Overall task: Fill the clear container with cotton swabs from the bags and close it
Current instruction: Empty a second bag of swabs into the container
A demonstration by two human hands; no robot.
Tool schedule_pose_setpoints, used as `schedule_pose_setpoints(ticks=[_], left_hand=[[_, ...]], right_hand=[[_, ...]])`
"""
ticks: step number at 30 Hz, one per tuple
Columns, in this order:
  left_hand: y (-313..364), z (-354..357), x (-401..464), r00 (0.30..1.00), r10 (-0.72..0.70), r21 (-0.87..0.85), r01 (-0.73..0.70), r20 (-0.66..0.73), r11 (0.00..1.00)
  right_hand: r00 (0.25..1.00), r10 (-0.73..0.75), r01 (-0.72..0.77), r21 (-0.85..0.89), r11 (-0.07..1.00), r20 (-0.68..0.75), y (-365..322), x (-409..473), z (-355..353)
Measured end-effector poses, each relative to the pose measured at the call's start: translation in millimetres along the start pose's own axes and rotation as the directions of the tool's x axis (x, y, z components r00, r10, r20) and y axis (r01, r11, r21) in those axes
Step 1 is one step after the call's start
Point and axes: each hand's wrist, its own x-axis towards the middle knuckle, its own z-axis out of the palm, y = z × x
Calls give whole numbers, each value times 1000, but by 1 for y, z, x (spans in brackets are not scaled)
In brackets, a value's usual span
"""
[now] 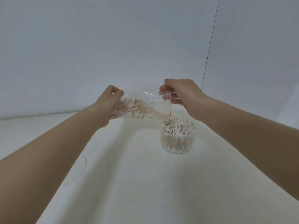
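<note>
A clear zip bag point(142, 105) with a red seal line hangs in the air between both hands, holding a bunch of wooden-stick cotton swabs. My left hand point(111, 105) grips the bag's closed end. My right hand point(179, 92) pinches the open end, which tips down over the clear round container point(177, 138). The container stands on the white table, lidless, and is heaped with cotton swabs point(177, 127) up to its rim.
A clear round lid point(80, 165) lies flat on the table point(137, 183), partly under my left forearm. A white wall rises behind the table, with a thin dark seam at the right.
</note>
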Motion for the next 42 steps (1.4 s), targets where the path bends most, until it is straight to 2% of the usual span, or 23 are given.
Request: schedule_pose_setpoints(ticks=[4, 8, 10, 13, 16, 19, 22, 26, 29, 32, 35, 37, 39, 41, 42], left_hand=[[29, 23, 1, 993, 106, -36, -105, 54, 994], [53, 47, 0, 961, 229, 5, -233, 155, 973], [63, 57, 1, 942, 276, 33, -287, 189, 957], [76, 65, 4, 917, 337, 103, -364, 214, 926], [86, 67, 7, 892, 376, 146, -419, 251, 896], [92, 70, 5, 860, 401, 179, -469, 316, 865], [95, 72, 2, 832, 427, 147, -500, 354, 854], [96, 76, 0, 841, 443, -17, -461, 310, 887], [86, 82, -3, 891, 383, -255, -322, 245, 912], [63, 88, -7, 933, 307, -496, -178, 190, 850], [39, 98, -18, 975, 194, -563, -104, 104, 820], [17, 104, -22, 982, 166, -495, -99, 93, 863], [-7, 108, -30, 958, 221, -277, -165, 184, 947], [-23, 112, -34, 918, 265, -97, -248, 294, 964], [-27, 115, -34, 910, 278, -72, -269, 307, 960]], right_hand=[[989, 86, -69, 132, 989, -120, 38, -7, -20], [972, 143, -93, 257, 962, -184, 71, -12, -32], [971, 130, -83, 225, 971, -203, 82, -14, -35], [959, 38, -36, 14, 999, -281, 87, -14, -41], [946, -56, 31, -84, 996, -319, 82, -10, -47], [957, -34, 17, -62, 998, -288, 74, -2, -54], [975, 50, -36, 70, 997, -216, 71, 10, -56], [993, 66, -42, 231, 972, -96, 76, 15, -53], [993, 81, -58, 238, 970, -85, 81, 12, -48], [987, 87, -44, 290, 956, -135, 80, 7, -47], [984, 82, -28, 321, 947, -156, 77, 4, -46], [983, 93, -34, 335, 942, -160, 75, 4, -46], [982, 94, -35, 336, 941, -161, 75, 3, -45], [982, 92, -31, 342, 939, -164, 75, 2, -43], [982, 86, -23, 344, 939, -169, 75, 2, -43]])
